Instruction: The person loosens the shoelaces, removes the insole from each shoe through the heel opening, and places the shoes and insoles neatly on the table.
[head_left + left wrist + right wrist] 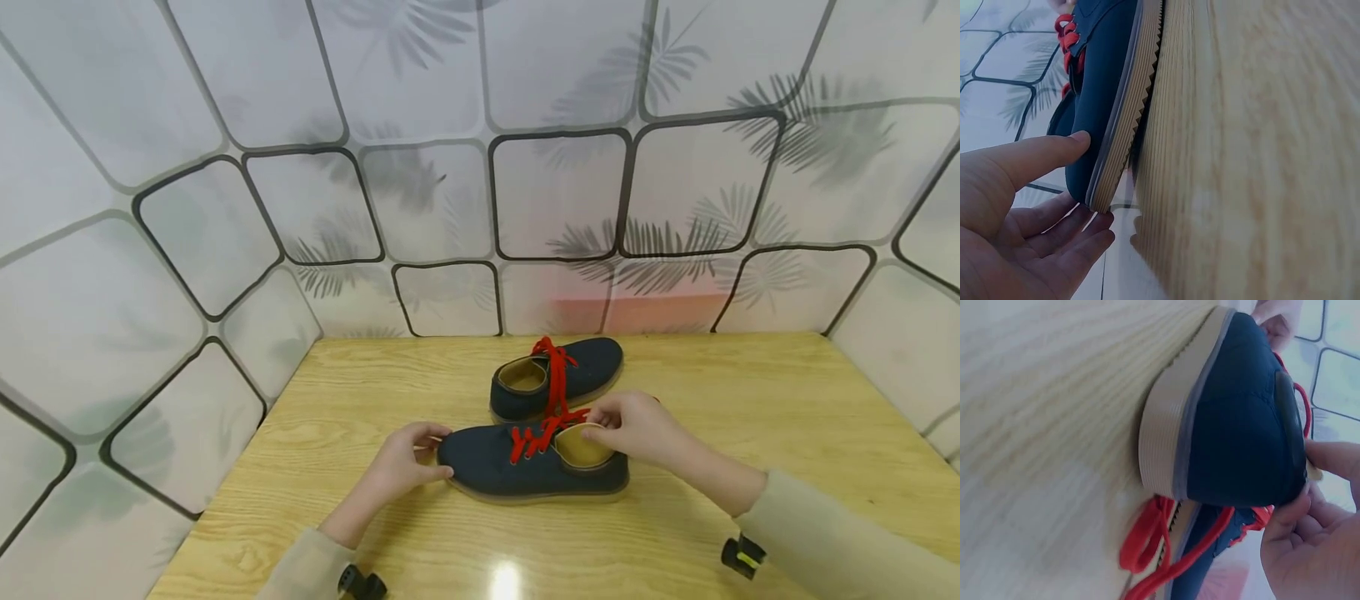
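Observation:
A dark blue lace-up shoe (487, 462) lies sole down on the table, toe to the left. My left hand (401, 462) holds its toe, the thumb (1079, 140) on the side and the fingertips at the front of the sole. At the heel end, my right hand (637, 427) pinches the collar by the tan-lined opening (581, 447); part of that grip is hidden in the head view. Behind is a matching shoe (596, 367), toe to the right. Red laces (557, 379) hang from it down to the near shoe.
The light wood table (360, 383) backs onto a pale curtain (427, 208) with dark outlined shapes and leaf prints. Side panels of the same cloth rise at left and right. A small black device (742, 556) is strapped at each wrist.

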A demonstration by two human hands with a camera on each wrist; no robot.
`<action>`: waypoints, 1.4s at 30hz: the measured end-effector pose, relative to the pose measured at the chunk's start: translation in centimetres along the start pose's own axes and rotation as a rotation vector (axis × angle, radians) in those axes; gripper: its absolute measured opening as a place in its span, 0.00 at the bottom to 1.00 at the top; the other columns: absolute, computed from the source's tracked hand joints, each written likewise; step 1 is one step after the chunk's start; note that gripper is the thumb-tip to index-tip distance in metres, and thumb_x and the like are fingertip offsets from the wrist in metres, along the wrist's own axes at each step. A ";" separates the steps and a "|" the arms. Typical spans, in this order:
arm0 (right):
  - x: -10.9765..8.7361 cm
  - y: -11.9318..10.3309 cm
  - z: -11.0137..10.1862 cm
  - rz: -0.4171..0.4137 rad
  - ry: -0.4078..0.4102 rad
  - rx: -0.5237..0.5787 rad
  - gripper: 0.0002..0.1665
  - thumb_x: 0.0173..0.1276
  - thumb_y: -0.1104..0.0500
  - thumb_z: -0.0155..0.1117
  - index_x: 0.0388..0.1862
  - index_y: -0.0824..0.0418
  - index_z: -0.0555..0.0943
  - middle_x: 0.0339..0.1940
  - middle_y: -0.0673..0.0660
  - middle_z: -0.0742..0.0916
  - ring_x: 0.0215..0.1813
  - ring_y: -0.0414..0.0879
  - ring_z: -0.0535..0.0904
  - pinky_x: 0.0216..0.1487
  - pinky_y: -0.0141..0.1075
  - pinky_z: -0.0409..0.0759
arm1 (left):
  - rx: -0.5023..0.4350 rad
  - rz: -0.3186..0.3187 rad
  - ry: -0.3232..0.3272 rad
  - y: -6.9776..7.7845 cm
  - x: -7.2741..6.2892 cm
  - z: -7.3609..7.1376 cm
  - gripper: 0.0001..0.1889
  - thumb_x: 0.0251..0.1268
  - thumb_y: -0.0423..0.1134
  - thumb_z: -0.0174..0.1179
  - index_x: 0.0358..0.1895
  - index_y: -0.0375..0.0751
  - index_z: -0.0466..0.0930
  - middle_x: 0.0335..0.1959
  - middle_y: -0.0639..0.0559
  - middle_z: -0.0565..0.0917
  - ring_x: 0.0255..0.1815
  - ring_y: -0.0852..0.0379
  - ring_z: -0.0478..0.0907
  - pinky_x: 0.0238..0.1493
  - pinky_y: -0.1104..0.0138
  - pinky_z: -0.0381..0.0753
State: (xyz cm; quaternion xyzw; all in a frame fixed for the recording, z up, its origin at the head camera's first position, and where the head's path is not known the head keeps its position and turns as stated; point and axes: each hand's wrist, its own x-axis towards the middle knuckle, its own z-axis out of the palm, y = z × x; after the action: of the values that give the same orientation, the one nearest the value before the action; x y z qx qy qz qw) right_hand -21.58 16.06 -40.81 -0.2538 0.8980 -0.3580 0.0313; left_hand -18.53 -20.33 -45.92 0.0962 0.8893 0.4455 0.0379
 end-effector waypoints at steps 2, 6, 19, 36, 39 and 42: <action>0.0 0.0 0.2 0.028 0.020 0.025 0.07 0.68 0.58 0.77 0.31 0.58 0.89 0.26 0.47 0.86 0.25 0.35 0.72 0.26 0.28 0.73 | 0.009 0.009 -0.002 0.1 -0.1 0.0 0.27 0.58 0.28 0.78 0.62 0.32 0.83 0.59 0.38 0.85 0.58 0.40 0.84 0.64 0.50 0.88; 0.1 0.0 0.5 0.081 0.043 0.080 0.08 0.69 0.58 0.76 0.32 0.61 0.90 0.27 0.49 0.87 0.26 0.37 0.74 0.27 0.28 0.74 | 0.023 0.016 -0.004 0.2 0.0 0.0 0.28 0.57 0.29 0.79 0.62 0.32 0.83 0.59 0.37 0.85 0.59 0.39 0.84 0.65 0.50 0.87; -0.3 0.0 1.0 0.240 0.108 0.281 0.10 0.70 0.58 0.75 0.39 0.66 0.90 0.28 0.48 0.84 0.31 0.42 0.73 0.31 0.31 0.74 | 0.035 -0.008 0.021 0.0 0.5 0.7 0.30 0.53 0.32 0.83 0.61 0.35 0.84 0.59 0.40 0.85 0.59 0.40 0.83 0.67 0.50 0.87; -1.5 2.1 0.2 0.442 0.167 0.543 0.11 0.75 0.56 0.69 0.41 0.64 0.88 0.26 0.44 0.83 0.30 0.42 0.77 0.35 0.36 0.84 | 0.014 -0.037 0.031 0.2 0.3 0.9 0.30 0.52 0.30 0.83 0.61 0.34 0.84 0.59 0.39 0.85 0.61 0.39 0.83 0.66 0.51 0.87; -1.6 2.6 -0.1 0.448 0.169 0.546 0.13 0.77 0.57 0.68 0.45 0.68 0.88 0.28 0.43 0.85 0.31 0.39 0.79 0.39 0.32 0.85 | 0.012 -0.037 0.034 0.2 0.3 0.9 0.30 0.52 0.30 0.83 0.61 0.34 0.84 0.60 0.39 0.85 0.62 0.37 0.83 0.67 0.51 0.87; -1.7 2.9 -0.4 0.455 0.171 0.554 0.13 0.77 0.58 0.67 0.46 0.69 0.88 0.29 0.42 0.86 0.33 0.37 0.80 0.39 0.30 0.86 | 0.011 -0.039 0.036 0.2 0.2 0.9 0.31 0.52 0.30 0.83 0.62 0.34 0.83 0.61 0.39 0.84 0.64 0.36 0.82 0.67 0.51 0.87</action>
State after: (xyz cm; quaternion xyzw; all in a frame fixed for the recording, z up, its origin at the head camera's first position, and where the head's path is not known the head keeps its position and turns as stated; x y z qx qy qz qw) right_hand -21.44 18.96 -42.67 0.0013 0.7999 -0.5913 0.1022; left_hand -18.61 -19.47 -46.31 0.0711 0.8939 0.4416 0.0300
